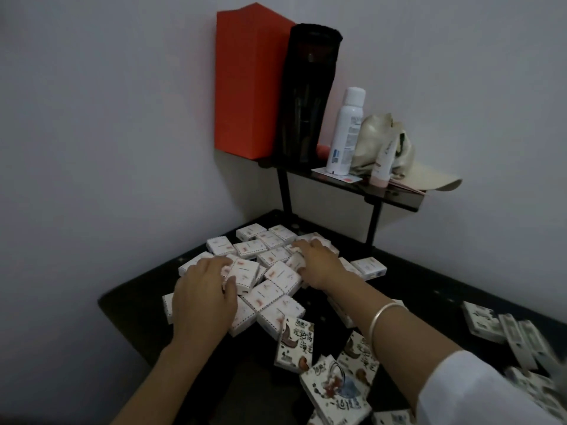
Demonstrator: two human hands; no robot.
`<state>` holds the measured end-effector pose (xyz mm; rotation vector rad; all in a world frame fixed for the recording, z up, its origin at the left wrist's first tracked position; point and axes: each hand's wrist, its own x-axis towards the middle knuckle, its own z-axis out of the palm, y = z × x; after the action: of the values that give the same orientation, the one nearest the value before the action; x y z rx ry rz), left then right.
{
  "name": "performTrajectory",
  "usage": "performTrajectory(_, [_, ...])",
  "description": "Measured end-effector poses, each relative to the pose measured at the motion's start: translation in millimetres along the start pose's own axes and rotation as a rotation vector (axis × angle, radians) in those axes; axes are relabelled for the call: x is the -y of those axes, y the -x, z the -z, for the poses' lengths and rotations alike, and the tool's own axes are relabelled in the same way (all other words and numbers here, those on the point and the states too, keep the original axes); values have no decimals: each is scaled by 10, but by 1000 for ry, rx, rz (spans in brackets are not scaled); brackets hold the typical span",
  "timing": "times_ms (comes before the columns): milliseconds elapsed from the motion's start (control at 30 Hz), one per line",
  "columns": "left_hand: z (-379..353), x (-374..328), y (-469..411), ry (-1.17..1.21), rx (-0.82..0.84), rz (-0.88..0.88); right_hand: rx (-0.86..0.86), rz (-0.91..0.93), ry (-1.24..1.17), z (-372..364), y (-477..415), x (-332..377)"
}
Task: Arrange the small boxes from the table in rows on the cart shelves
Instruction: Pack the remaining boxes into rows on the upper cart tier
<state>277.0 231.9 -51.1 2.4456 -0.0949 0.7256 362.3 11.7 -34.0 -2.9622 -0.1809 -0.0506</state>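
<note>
Black table carries the loose heap of small boxes (cart isn't in view). Left hand and right hand both sit on the heap, fingers curled round boxes. Best bet: square a few into one stack, clamp both ends, then lift.

Blurred, cropped far-right boxes; small boxes partly hidden under left hand and right hand.
</note>
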Motion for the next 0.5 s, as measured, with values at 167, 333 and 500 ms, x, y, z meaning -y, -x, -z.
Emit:
performTrajectory(167, [-125,-51,-313,-116,212,54,139,15,36,153,25,-5])
performTrajectory(333, [-233,-56,-509,-33,434,158,-78,0,-325,308,389,-34])
performTrajectory(500, [-111,-273,-479,231,392,184,-240,8,-667,586,1000,47])
